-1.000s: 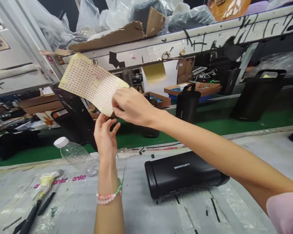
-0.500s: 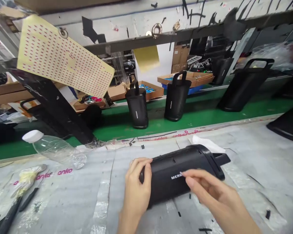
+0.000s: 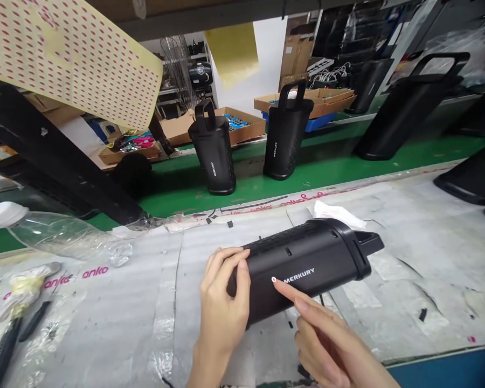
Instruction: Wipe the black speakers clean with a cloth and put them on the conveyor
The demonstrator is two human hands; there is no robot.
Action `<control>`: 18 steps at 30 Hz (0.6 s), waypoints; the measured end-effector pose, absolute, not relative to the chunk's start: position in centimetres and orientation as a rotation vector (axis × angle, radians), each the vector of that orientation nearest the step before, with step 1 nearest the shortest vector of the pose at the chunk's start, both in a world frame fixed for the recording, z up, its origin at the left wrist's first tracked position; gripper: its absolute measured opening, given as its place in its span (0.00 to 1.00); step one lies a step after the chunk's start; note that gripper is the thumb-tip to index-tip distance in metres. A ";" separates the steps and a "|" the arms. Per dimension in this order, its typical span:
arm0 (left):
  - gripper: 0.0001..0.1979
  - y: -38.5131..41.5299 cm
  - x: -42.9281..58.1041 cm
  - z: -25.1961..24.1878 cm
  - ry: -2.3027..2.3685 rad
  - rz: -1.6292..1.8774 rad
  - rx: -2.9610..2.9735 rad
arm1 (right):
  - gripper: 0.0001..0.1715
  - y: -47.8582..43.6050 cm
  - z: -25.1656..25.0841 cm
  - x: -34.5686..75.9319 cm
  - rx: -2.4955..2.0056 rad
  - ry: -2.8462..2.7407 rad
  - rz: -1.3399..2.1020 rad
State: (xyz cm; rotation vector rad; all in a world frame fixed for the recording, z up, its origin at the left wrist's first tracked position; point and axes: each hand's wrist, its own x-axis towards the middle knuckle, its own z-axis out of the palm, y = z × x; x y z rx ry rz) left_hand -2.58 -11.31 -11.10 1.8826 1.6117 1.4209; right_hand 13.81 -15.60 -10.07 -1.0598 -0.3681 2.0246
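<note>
A black portable speaker (image 3: 307, 248) marked MERKURY lies on its side on the covered bench, its loop handle pointing right. My left hand (image 3: 222, 302) is wrapped round the speaker's left end, which its fingers partly hide. Just left of the lettering, a small round white sticker (image 3: 274, 279) with a red mark shows at the tip of my right index finger. My right hand (image 3: 323, 328) has that finger stretched out, the thumb close against it and the other fingers curled. Whether the sticker also touches the speaker I cannot tell.
Several upright black speakers (image 3: 286, 134) stand on the green belt (image 3: 242, 167) beyond the bench. A clear plastic bottle (image 3: 64, 237) lies at left, near a brush (image 3: 20, 296). A yellow sticker sheet (image 3: 76, 59) hangs upper left. White cloth (image 3: 339, 214) lies behind the speaker.
My right hand has moved left along the lettering, uncovering it. Its thumb and finger pinch has become an outstretched index finger. My left hand keeps its hold, and the view has tilted down.
</note>
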 end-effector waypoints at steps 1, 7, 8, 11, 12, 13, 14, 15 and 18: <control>0.10 -11.3 -2.6 -11.1 1.614 1.417 1.892 | 0.25 -15.7 -10.1 13.8 -1.047 -0.356 2.042; 0.11 -11.3 -2.6 -11.2 1.627 1.390 1.903 | 0.27 -15.8 -10.4 13.8 -0.971 -0.255 2.083; 0.11 -11.3 -2.6 -11.2 1.627 1.384 1.904 | 0.27 -15.8 -10.4 13.8 -0.972 -0.249 2.090; 0.09 -11.4 -2.7 -10.9 1.626 1.354 1.935 | 0.29 -15.8 -10.3 13.7 -0.959 -0.254 2.112; 0.09 -11.4 -2.8 -10.8 1.626 1.337 1.947 | 0.29 -15.9 -10.2 13.7 -0.958 -0.257 2.118; 0.08 -11.5 -2.7 -10.6 1.627 1.315 1.956 | 0.30 -16.0 -10.1 13.7 -0.957 -0.257 2.119; 0.08 -11.5 -2.7 -10.4 1.631 1.291 1.958 | 0.31 -16.1 -10.0 13.7 -0.953 -0.254 2.119; 0.08 -11.6 -2.6 -10.2 1.643 1.266 1.953 | 0.31 -16.3 -10.0 13.8 -0.951 -0.247 2.118; 0.12 -11.6 -2.3 -9.9 1.712 1.198 1.902 | 0.31 -16.6 -9.9 13.9 -0.942 -0.214 2.116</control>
